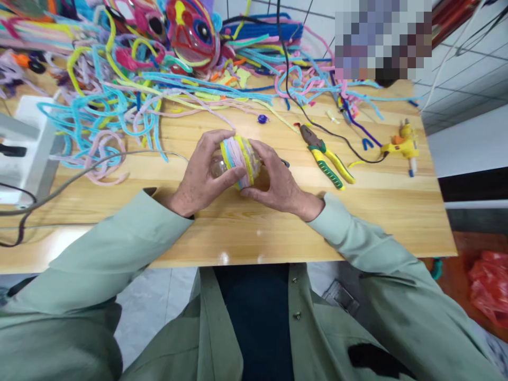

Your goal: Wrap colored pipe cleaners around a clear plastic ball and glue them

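Observation:
Between my two hands is a clear plastic ball (238,159) with bands of yellow, blue, pink and lilac pipe cleaner wrapped round its middle. My left hand (208,174) grips its left side, thumb across the front of the bands. On the other side, my right hand (275,177) curls round it, fingers on top and thumb beneath. The ball is held over the near middle of the wooden table (238,233). Part of a small dark object (284,163) shows behind my right hand; its kind is hidden.
Yellow-green pliers (327,159) and a yellow glue gun (402,147) with a black cord lie to the right. Tangled pipe cleaners (107,116) cover the back and left. A decorated clear ball (192,37) stands behind. At left is a white device (32,148) with cables.

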`<state>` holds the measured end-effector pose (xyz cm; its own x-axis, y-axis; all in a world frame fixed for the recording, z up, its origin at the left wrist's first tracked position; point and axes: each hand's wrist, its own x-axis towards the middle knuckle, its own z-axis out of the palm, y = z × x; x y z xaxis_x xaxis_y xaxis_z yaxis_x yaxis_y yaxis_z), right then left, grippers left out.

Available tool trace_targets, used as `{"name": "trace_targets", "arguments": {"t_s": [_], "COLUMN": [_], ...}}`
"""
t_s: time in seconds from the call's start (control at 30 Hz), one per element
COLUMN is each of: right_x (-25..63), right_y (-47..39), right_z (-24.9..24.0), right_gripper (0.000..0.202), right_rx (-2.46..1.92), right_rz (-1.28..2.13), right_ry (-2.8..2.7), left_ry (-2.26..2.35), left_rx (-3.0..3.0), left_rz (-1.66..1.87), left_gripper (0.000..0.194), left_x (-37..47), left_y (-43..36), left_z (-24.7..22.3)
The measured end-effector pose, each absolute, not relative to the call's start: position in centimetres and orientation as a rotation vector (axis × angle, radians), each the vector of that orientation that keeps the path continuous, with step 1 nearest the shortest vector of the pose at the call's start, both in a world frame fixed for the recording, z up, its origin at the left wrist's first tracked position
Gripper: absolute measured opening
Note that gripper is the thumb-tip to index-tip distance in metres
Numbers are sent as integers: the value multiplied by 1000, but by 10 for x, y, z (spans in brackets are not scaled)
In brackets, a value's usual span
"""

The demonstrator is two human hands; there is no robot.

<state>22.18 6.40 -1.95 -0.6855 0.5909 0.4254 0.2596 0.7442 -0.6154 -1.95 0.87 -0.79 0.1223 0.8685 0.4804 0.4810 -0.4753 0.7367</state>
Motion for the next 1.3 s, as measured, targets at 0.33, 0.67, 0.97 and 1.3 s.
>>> {"name": "trace_targets", "arguments": {"t_s": [0.33, 0.67, 0.97, 1.3], "right_x": [223, 226, 228, 225], "right_y": [66, 63, 65, 67], "right_z": [-25, -21, -20, -22], "right_gripper": [102, 50, 48, 51], "right_rx": [-587, -444, -427, -356], "right_rz": [631, 409, 376, 287], "right_ry": [-2253, -2171, -2197, -2194], "left_ry": [1270, 1278, 1274, 1288], "left_rx": [2001, 1988, 1970, 1988], "left_rz": [1349, 1330, 1340, 1327], "left_gripper": [67, 67, 67, 67], "left_x": [-20, -22, -21, -21], "left_y": [8, 10, 10, 10], "left_z": [-7, -11, -10, -9]}}
